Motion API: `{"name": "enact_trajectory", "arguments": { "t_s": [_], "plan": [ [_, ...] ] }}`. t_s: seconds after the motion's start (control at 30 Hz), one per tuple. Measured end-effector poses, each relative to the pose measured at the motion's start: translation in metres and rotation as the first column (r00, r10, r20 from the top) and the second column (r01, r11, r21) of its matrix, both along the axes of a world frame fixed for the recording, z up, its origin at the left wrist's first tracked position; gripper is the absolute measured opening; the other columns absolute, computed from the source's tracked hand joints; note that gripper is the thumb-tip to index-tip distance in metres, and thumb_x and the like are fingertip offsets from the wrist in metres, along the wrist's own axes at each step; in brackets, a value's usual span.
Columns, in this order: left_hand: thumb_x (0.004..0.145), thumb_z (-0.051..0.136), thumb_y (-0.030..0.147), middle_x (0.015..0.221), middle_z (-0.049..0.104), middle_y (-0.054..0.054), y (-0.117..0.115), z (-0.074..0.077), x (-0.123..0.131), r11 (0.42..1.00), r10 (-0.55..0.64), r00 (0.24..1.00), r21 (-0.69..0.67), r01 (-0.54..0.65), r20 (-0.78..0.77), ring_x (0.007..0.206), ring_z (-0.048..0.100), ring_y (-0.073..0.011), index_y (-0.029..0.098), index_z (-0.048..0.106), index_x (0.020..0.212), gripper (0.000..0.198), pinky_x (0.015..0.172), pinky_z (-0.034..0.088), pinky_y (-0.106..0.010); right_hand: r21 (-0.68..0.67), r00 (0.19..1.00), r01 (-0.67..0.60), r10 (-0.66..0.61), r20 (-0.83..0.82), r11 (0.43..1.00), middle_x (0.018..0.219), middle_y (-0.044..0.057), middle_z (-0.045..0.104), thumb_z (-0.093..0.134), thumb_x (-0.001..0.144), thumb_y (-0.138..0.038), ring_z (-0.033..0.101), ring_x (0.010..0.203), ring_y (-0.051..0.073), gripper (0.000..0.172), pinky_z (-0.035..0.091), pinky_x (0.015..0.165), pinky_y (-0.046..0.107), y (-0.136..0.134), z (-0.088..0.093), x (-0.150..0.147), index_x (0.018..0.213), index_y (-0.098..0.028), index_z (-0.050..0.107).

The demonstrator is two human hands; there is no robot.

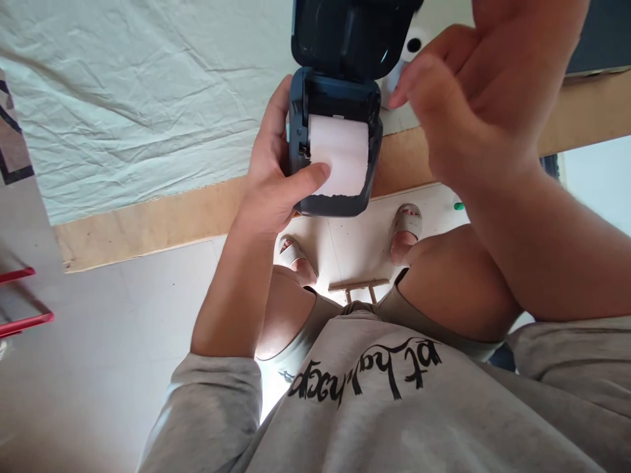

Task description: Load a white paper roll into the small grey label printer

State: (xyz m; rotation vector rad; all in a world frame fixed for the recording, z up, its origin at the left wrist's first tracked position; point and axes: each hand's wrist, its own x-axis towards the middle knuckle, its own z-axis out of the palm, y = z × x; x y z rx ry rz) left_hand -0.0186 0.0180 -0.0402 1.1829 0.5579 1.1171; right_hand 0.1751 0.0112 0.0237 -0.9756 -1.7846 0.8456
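I grip printer (340,98) in left hand (269,180), thumb (315,179) on paper (348,151) | over near edge of table (197,213) | right hand (473,112) half-curled, hold unclear

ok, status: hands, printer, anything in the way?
Left hand holding printer, lid open, paper roll inside. Right hand near white roll, contact unclear. Left thumb overlaps paper roll; nothing else visibly in the way.

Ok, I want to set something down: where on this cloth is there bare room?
Bare wrinkled cloth stretches left of the left hand, beyond the wooden edge. It's crowded right of the portable printer, around the white roll and right hand.
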Motion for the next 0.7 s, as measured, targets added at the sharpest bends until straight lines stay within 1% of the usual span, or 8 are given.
{"name": "enact_trajectory", "arguments": {
  "t_s": [0.07, 0.1, 0.2, 0.27, 0.33, 0.5, 0.6, 0.7],
  "plan": [
    [0.051, 0.077, 0.026, 0.120, 0.050, -0.001, -0.001, 0.000, -0.002, 1.000, -0.012, 1.000, 0.010, 0.012, 0.017, 0.108, 0.047, -0.0301, 0.032, 0.049, 0.114, 0.070, 0.088, 0.043, -0.040, 0.125, 0.988, 0.057, -0.038, -0.149, 0.991, 0.102, -0.005, 0.044, 0.043, 0.082, -0.017, 0.057, 0.096, 0.008, 0.035, 0.042, 0.057, 0.014, -0.002, 0.003, -0.005, 0.113, -0.032, 0.040],
    [0.051, 0.077, 0.026, 0.121, 0.049, 0.000, -0.001, 0.000, -0.002, 1.000, -0.018, 0.999, 0.013, 0.018, 0.029, 0.108, 0.047, -0.0295, 0.033, 0.049, 0.114, 0.069, 0.087, 0.043, -0.039, 0.138, 0.988, 0.064, -0.043, -0.150, 0.988, 0.099, -0.005, 0.046, 0.043, 0.081, -0.016, 0.057, 0.093, 0.007, 0.031, 0.041, 0.053, 0.013, -0.003, 0.004, -0.007, 0.109, -0.030, 0.044],
    [0.056, 0.073, 0.030, 0.123, 0.047, 0.003, -0.003, 0.000, 0.000, 1.000, 0.002, 0.997, 0.016, -0.003, 0.076, 0.110, 0.047, -0.0274, 0.037, 0.046, 0.116, 0.066, 0.088, 0.044, -0.039, 0.059, 0.993, 0.023, -0.030, 0.115, 0.998, 0.106, -0.001, 0.050, 0.044, 0.080, -0.022, 0.053, 0.095, 0.009, 0.025, 0.038, 0.048, 0.013, -0.007, 0.004, -0.008, 0.105, -0.021, 0.049],
    [0.053, 0.076, 0.034, 0.125, 0.045, 0.003, -0.003, 0.001, 0.002, 1.000, -0.007, 0.995, 0.017, 0.005, 0.096, 0.112, 0.046, -0.0274, 0.037, 0.046, 0.115, 0.069, 0.091, 0.043, -0.040, 0.045, 0.970, -0.028, 0.016, 0.241, 0.999, 0.114, 0.002, 0.048, 0.047, 0.079, -0.027, 0.051, 0.094, 0.010, 0.034, 0.037, 0.048, 0.015, -0.008, -0.001, -0.008, 0.112, -0.018, 0.046],
    [0.053, 0.077, 0.040, 0.121, 0.048, 0.001, -0.004, 0.003, 0.004, 1.000, 0.009, 0.995, 0.001, -0.009, 0.098, 0.111, 0.046, -0.0284, 0.035, 0.048, 0.114, 0.068, 0.090, 0.043, -0.040, 0.015, 0.961, -0.073, 0.066, 0.270, 0.997, 0.120, 0.003, 0.044, 0.049, 0.078, -0.032, 0.049, 0.093, 0.009, 0.044, 0.038, 0.049, 0.015, -0.009, -0.008, -0.008, 0.119, -0.019, 0.040],
    [0.067, 0.066, 0.041, 0.095, 0.058, -0.005, -0.012, 0.012, 0.008, 0.993, 0.118, 0.990, -0.040, -0.115, 0.075, 0.088, 0.056, -0.0260, 0.027, 0.053, 0.107, 0.044, 0.065, 0.046, -0.036, -0.104, 0.982, -0.093, 0.108, 0.155, 0.990, 0.132, 0.002, 0.030, 0.054, 0.075, -0.041, 0.047, 0.100, 0.010, 0.060, 0.042, 0.055, 0.014, -0.006, -0.022, -0.012, 0.127, -0.026, 0.027],
    [0.071, 0.062, 0.037, 0.090, 0.059, -0.004, -0.016, 0.016, 0.012, 0.985, 0.169, 0.983, -0.041, -0.166, 0.076, 0.087, 0.058, -0.0249, 0.027, 0.052, 0.103, 0.035, 0.064, 0.045, -0.033, -0.206, 0.982, -0.153, 0.172, 0.078, 0.967, 0.132, 0.005, 0.029, 0.057, 0.072, -0.045, 0.049, 0.093, 0.008, 0.070, 0.041, 0.051, 0.013, -0.002, -0.027, -0.013, 0.129, -0.027, 0.020],
    [0.067, 0.063, 0.043, 0.090, 0.060, -0.003, -0.015, 0.016, 0.014, 0.978, 0.208, 0.976, -0.048, -0.205, 0.066, 0.094, 0.057, -0.0286, 0.030, 0.054, 0.101, 0.038, 0.067, 0.045, -0.035, -0.224, 0.977, -0.195, 0.208, 0.035, 0.955, 0.130, 0.006, 0.031, 0.058, 0.071, -0.045, 0.049, 0.094, 0.009, 0.071, 0.041, 0.050, 0.013, 0.001, -0.028, -0.014, 0.128, -0.025, 0.021]
  ]
}}
